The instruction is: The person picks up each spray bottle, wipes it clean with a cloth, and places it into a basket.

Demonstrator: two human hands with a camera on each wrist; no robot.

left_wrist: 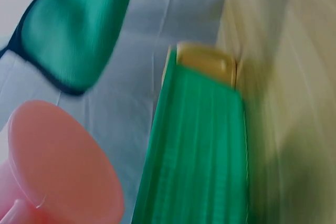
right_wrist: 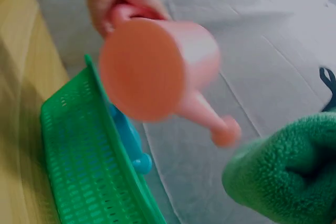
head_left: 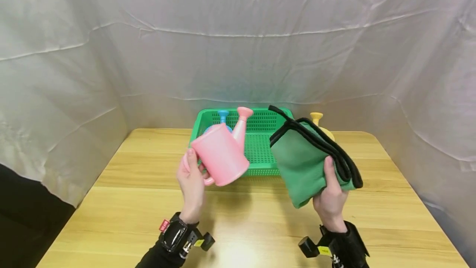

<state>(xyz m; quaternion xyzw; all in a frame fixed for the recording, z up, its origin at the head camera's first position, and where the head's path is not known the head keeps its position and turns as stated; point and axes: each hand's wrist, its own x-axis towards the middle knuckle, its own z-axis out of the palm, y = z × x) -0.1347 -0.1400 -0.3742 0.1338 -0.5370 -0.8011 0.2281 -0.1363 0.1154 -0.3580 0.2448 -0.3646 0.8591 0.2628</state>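
Note:
My left hand (head_left: 192, 183) grips a pink watering can (head_left: 221, 154) by its handle, lifted above the table and tilted, its spout pointing up and to the right. In the right wrist view the can's round base (right_wrist: 142, 72) faces the camera. My right hand (head_left: 331, 199) pinches a folded green towel (head_left: 301, 160) with black edging, thumb on the near face, held up to the right of the can. Behind both stands a green plastic basket (head_left: 260, 168). Inside it is a blue watering can (right_wrist: 128, 137), mostly hidden by the pink one in the head view.
A yellow watering can (head_left: 317, 118) stands right of the basket, largely behind the towel. The wooden table (head_left: 141, 202) runs back to a hanging grey-white cloth (head_left: 238, 61) that also encloses the sides. A dark area (head_left: 26, 218) lies beyond the table's left edge.

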